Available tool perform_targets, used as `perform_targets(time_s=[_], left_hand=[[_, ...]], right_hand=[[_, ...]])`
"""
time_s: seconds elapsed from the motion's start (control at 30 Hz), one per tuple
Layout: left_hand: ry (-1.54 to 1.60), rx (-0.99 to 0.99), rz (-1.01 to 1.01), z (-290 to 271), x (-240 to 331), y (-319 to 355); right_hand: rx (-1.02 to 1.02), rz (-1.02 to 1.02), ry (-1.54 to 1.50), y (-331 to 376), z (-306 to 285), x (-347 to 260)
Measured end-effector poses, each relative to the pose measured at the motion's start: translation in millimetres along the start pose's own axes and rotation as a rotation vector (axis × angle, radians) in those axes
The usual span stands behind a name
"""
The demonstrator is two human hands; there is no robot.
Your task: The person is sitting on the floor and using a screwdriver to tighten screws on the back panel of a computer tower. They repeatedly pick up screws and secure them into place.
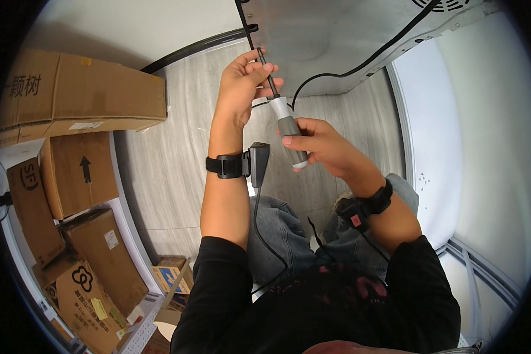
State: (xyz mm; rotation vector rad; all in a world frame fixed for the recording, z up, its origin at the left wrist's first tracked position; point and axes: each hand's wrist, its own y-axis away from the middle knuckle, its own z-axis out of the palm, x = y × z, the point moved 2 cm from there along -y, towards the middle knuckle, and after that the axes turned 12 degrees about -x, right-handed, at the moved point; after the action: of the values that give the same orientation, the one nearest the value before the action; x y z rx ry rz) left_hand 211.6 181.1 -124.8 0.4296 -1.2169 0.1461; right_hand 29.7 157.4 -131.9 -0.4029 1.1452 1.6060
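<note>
A screwdriver (pixel 288 127) with a grey and white handle and a dark shaft slants up toward a bare metal panel (pixel 330 50), which looks like the back of an appliance. My right hand (pixel 326 146) is wrapped round its handle. Farther up, my left hand (pixel 242 82) pinches the shaft between thumb and fingers, close to the tip. That tip meets the panel's left edge, near small holes or screws; whether it sits in a screw head is too small to tell. A black cable (pixel 360 68) hangs across the panel and curves down beside the screwdriver.
Cardboard boxes (pixel 109 88) are stacked on the left, several on a white shelf (pixel 124 221). A smaller box (pixel 172 277) lies low beside it. Pale wood-look floor (pixel 177 153) stretches under my arms. White panels (pixel 433 147) stand at the right. Strapped devices with cables sit on both wrists.
</note>
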Motion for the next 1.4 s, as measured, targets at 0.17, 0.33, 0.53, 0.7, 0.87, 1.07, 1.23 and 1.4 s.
perform_targets(time_s=[0.17,0.33,0.53,0.7,0.87,1.07,1.23,1.4], left_hand=[[-0.048,-0.009,0.032,-2,-2,-4],[-0.051,-0.026,0.055,-4,-3,-6],[-0.068,-0.042,0.045,-5,-2,-4],[-0.045,-0.038,0.062,-2,0,-3],[-0.006,-0.007,0.037,2,3,-1],[0.082,0.108,0.082,0,0,-3],[0.210,0.223,0.068,2,-7,-10],[0.317,0.308,0.039,8,-11,-16]], right_hand=[[0.028,-0.052,-0.131,4,1,-3],[-0.027,-0.067,-0.201,4,-4,-1],[0.043,-0.041,-0.090,5,0,-2],[0.059,-0.083,-0.042,1,1,3],[0.078,-0.074,-0.113,4,0,1],[0.090,-0.074,-0.122,5,0,1],[0.125,-0.082,-0.106,10,3,0],[0.159,-0.102,-0.077,16,0,2]])
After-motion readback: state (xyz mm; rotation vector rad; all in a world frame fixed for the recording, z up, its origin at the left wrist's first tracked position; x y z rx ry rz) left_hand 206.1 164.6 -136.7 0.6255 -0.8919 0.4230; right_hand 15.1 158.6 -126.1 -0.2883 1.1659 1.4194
